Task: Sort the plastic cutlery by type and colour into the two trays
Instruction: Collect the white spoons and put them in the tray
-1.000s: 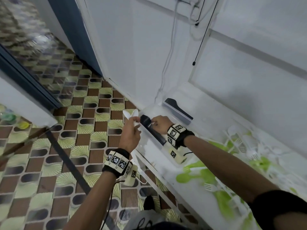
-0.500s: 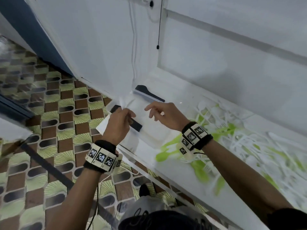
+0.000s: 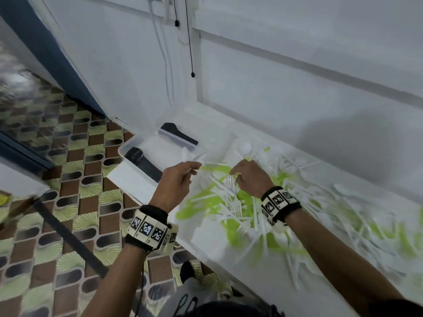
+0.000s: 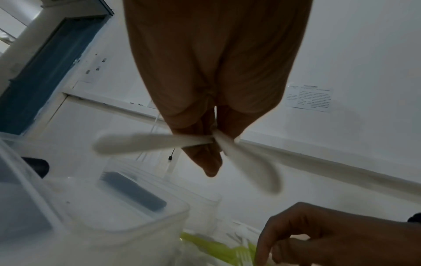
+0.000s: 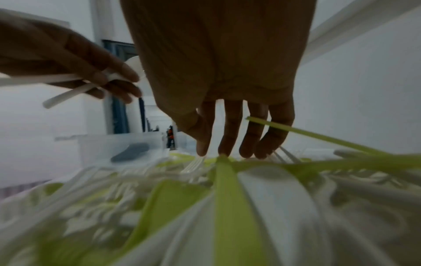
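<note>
Cutlery point(image 3: 240, 202) litters white ledge point(image 3: 229, 255); patterned tile floor point(image 3: 68, 202) below.

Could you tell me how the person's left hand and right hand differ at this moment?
The left hand pinches white plastic cutlery pieces and is raised near the clear plastic tray; the right hand holds nothing. The left hand's fingers are curled, while the right hand's fingers reach down, straight, into the green and white cutlery pile. Both wear marker-printed wristbands.

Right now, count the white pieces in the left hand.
2, both pinched in the left hand: one white piece sticks out to the left in the left wrist view, the other slants down to the right. More may be hidden behind the fingers.
</note>
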